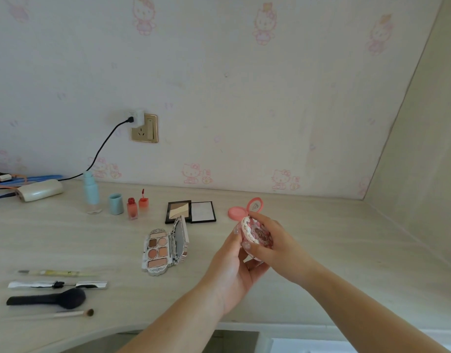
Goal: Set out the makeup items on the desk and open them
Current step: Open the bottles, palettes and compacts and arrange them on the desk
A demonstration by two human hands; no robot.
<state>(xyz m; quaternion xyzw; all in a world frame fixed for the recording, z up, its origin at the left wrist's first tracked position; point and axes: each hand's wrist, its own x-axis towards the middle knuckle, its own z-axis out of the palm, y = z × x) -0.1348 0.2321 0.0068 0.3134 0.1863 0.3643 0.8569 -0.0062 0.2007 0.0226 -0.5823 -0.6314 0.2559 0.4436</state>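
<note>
Both hands hold a small round compact (255, 231) with a white scalloped rim above the desk (334, 263), right of centre. My left hand (234, 266) cradles it from below, thumb on its edge. My right hand (273, 240) grips it from the right, fingers curled round it. Whether it is open or closed cannot be told. Behind it a pink round blush (234, 211) lies open. An ornate eyeshadow palette (158, 250) and a black contour palette (190, 212) lie open too.
At the back left stand a blue spray bottle (92, 193), its cap (116, 203) and an uncapped red lip tint (132, 208) beside its wand cap (143, 200). Several brushes (48, 299) lie front left. A power bank (39, 191) and cables sit far left.
</note>
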